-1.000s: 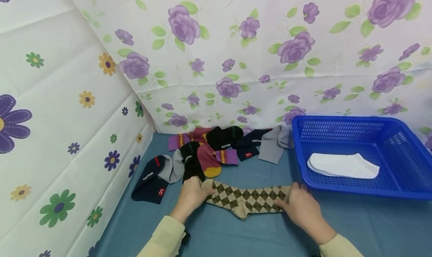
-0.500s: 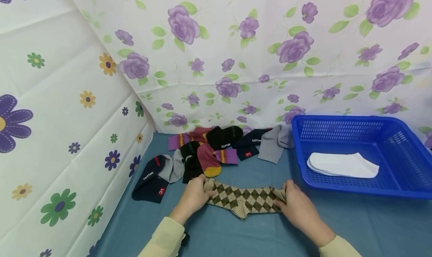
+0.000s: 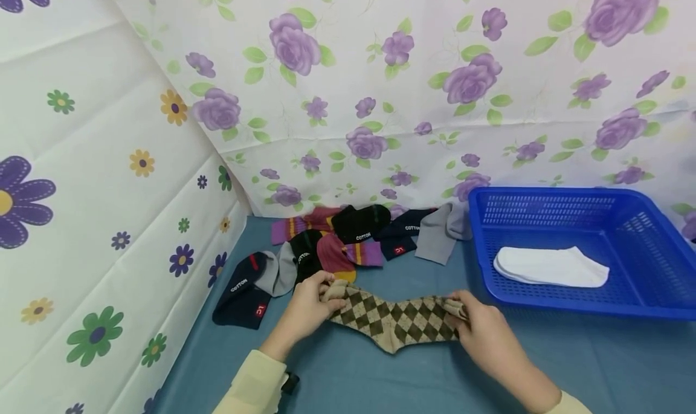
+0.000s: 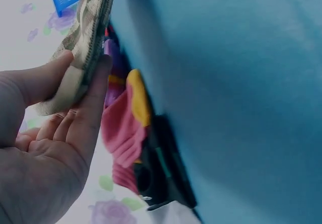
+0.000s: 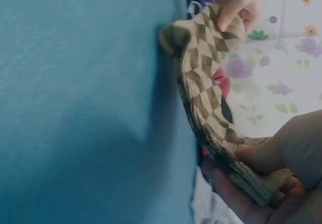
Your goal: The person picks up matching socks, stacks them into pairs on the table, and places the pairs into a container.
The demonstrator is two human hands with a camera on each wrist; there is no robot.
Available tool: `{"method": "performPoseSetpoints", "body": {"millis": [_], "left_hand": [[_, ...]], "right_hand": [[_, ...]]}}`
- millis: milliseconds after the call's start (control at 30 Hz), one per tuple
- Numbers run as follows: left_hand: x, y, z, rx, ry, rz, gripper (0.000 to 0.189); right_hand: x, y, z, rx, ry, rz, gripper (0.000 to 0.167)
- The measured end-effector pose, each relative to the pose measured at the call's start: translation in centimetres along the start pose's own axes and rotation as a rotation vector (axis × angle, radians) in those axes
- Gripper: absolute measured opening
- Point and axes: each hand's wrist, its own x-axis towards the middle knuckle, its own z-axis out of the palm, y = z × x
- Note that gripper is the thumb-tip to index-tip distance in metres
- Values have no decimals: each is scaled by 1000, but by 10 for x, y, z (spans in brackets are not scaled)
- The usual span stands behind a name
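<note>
A beige sock with brown diamonds (image 3: pixel 391 323) is stretched sideways between both hands near the front of the table. My left hand (image 3: pixel 308 308) pinches its left end between thumb and fingers, and in the left wrist view the left hand (image 4: pixel 50 133) grips the folded beige edge. At the other end my right hand (image 3: pixel 486 329) pinches the ribbed cuff, which the right wrist view shows bent between the thumb and fingers of the right hand (image 5: pixel 282 168). The heel hangs down in the middle, close to the cloth; whether it touches is hard to tell.
Behind the hands lie several socks: navy (image 3: pixel 237 293), black (image 3: pixel 361 222), maroon and purple (image 3: pixel 365 252), and grey (image 3: pixel 437 239). A blue plastic basket (image 3: pixel 571 302) at the right holds white socks (image 3: pixel 551 266). Floral sheets (image 3: pixel 348 118) hang at the back and left.
Both ends of the diamond sock have been lifted and folded in, so it now sags towards the heel. The left hand has shifted slightly up and left.
</note>
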Motion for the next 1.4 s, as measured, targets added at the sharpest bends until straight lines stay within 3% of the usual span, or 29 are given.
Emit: {"method": "performPoseSetpoints", "body": {"millis": [100, 233, 400, 467, 800, 933, 1167, 1400], "left_hand": [[0, 5, -8, -33, 8, 24, 33], [-1, 14, -15, -40, 46, 63, 14], [0, 32, -20, -17, 111, 139, 9], [0, 40, -23, -28, 127, 160, 9], [24, 77, -22, -62, 144, 289, 12], [34, 96, -17, -36, 155, 335, 12], [59, 129, 6, -37, 134, 389, 23], [80, 155, 28, -9, 108, 337, 30]], "right_hand": [[2, -6, -11, 1, 17, -7, 32], [0, -11, -29, 34, 62, -18, 26], [4, -8, -61, -17, 218, -68, 24], [8, -7, -73, -32, 242, -79, 25], [17, 10, -119, -43, 253, -1, 38], [23, 19, -135, -107, 275, 6, 38], [39, 47, -164, -232, 277, 41, 37], [55, 78, -181, -253, 317, 92, 33]]}}
